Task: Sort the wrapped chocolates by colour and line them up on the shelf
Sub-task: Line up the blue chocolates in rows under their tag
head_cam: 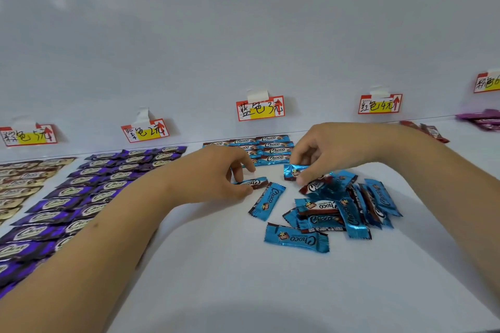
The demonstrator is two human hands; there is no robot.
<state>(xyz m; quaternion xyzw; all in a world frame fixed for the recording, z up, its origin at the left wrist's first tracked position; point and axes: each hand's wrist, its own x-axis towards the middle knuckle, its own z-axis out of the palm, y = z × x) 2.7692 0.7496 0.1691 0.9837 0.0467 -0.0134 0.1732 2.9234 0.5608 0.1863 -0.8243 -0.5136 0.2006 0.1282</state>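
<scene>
Blue foil-wrapped chocolates (341, 211) lay heaped on the white shelf (216, 265) below neat blue rows (266, 150), while the left hand (213, 173) pinched one blue wrapped chocolate (253, 182) flat on the shelf and the right hand (324, 149) pinched another shiny blue wrapper (293, 170) at the heap's edge.

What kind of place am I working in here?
Probably a shop display shelf: a white shelf with handwritten price tags taped to its back wall, and wrapped chocolates lined up by colour beneath them.
</scene>
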